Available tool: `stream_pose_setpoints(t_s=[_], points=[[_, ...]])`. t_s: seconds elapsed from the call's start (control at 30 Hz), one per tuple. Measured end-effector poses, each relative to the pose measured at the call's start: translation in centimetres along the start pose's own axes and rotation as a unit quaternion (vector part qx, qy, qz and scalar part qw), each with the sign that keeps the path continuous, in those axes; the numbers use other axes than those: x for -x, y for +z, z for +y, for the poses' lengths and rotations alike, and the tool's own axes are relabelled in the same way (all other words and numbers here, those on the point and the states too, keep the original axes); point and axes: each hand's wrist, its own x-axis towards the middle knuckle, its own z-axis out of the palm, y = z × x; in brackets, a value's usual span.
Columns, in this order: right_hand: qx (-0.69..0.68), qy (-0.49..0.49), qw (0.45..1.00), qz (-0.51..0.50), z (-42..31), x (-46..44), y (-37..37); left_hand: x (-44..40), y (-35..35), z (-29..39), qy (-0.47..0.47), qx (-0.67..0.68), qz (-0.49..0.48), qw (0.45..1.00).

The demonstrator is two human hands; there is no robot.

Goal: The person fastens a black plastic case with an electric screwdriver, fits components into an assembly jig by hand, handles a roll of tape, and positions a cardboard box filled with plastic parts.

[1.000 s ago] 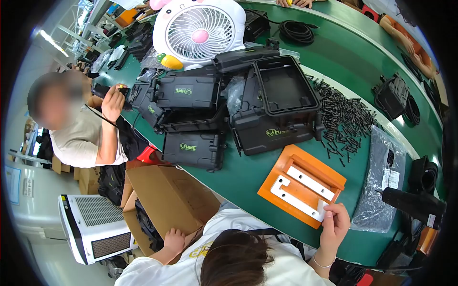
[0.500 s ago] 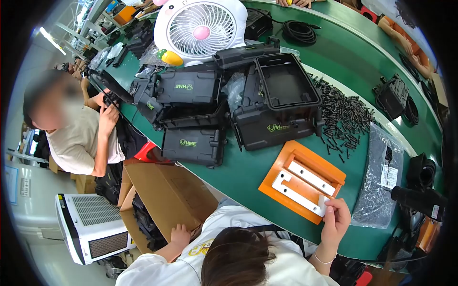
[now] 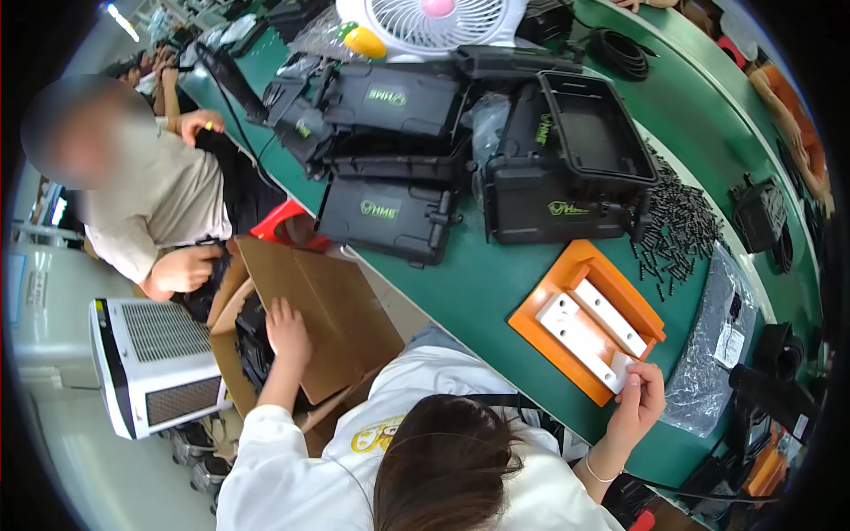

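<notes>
Currently, orange fixture (image 3: 529, 312) on counter (image 3: 469, 296), ahead-left of right hand (image 3: 641, 398), the nearer; white bar (image 3: 582, 342) points lengthwise toward it, thumb and finger pinching bar's near end. Left hand (image 3: 289, 333) at cardboard box (image 3: 332, 314); grip unclear.

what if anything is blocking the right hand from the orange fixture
Nothing visible: the right hand is at its near right corner, fingertips by the white end piece. The black cases stand beyond the orange fixture, not between.
</notes>
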Motion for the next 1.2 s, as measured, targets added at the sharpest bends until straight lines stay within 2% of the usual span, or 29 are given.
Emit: stream_pose_setpoints(t_s=[0.07,0.23,0.33,0.43,0.57,0.67,0.77,0.9,1.0,1.1,1.2], points=[[0.002,-0.003,1.000,-0.002,0.3,0.0,-0.1,-0.8,0.9,-1.3,-0.052,0.026,-0.023,0.998],[0.011,0.006,1.000,0.008,0.4,-0.1,-0.2,-0.3,1.4,-1.2,-0.073,-0.012,-0.088,0.993],[0.025,0.005,1.000,0.014,0.3,0.0,0.0,-1.2,4.4,-1.6,-0.119,0.016,-0.168,0.978],[0.010,0.017,1.000,0.017,0.6,0.1,-0.2,-1.7,5.7,-3.0,-0.156,0.103,-0.251,0.950],[0.016,0.020,1.000,0.017,0.4,0.1,-0.2,-1.2,4.4,-2.4,-0.153,0.077,-0.188,0.967],[0.016,0.015,1.000,0.018,0.3,0.0,0.0,0.1,2.4,-1.5,-0.132,0.118,0.007,0.984],[0.019,0.016,1.000,0.017,0.1,0.0,0.1,0.5,-0.3,-1.2,-0.143,0.110,0.076,0.981],[0.015,0.015,1.000,0.017,0.1,0.0,0.1,-0.2,-1.1,-1.8,-0.163,0.230,0.093,0.955],[0.013,0.019,1.000,0.021,0.0,0.0,0.2,-0.7,-1.4,-1.9,-0.151,0.232,0.095,0.956],[0.014,0.017,0.999,0.022,-0.2,0.1,0.4,-0.6,-2.6,-1.4,-0.113,0.231,0.186,0.948],[0.024,0.015,0.999,0.018,-0.4,-0.1,0.2,-0.3,-6.6,-0.9,-0.035,0.303,0.280,0.910]])
